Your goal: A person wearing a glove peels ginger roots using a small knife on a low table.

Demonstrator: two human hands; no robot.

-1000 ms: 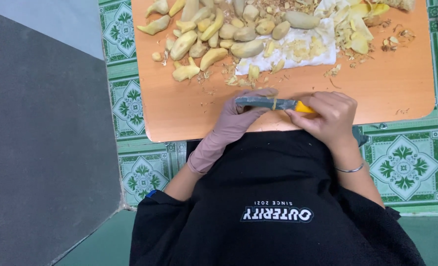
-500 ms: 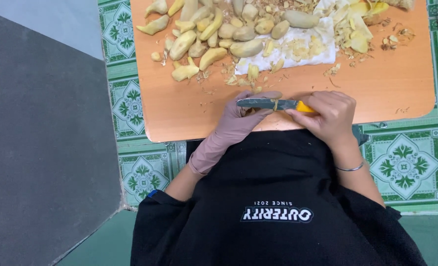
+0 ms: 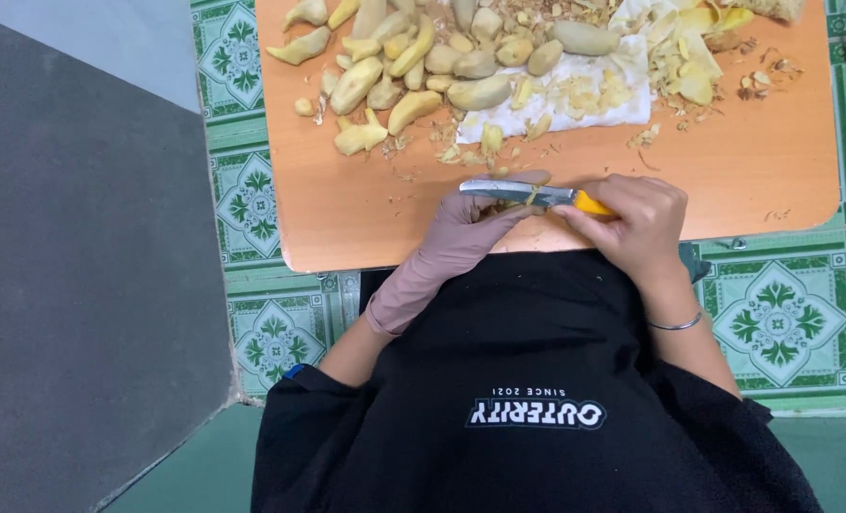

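Left hand (image 3: 461, 237): gloved in dusty pink, fingers curled around a small piece at the near edge of the bench; the piece itself is mostly hidden under the fingers and the blade.
Right hand (image 3: 637, 223): bare, clenched on the yellow handle of the knife (image 3: 528, 194); a thin bracelet (image 3: 675, 325) circles the wrist.
Knife: blade lies flat and points toward the left hand, touching the gloved fingertips.
Bench (image 3: 347, 218): orange top, standing on green patterned floor tiles (image 3: 775, 318).
Peeled pieces (image 3: 413, 66): pale yellow, heaped at the far side of the bench, well apart from the hands.
White cloth (image 3: 575, 100): under part of the heap, strewn with peelings (image 3: 684, 66).
Scraps (image 3: 485, 142): scattered between the heap and the knife.
Person: black shirt (image 3: 537, 380), seated close against the bench edge.
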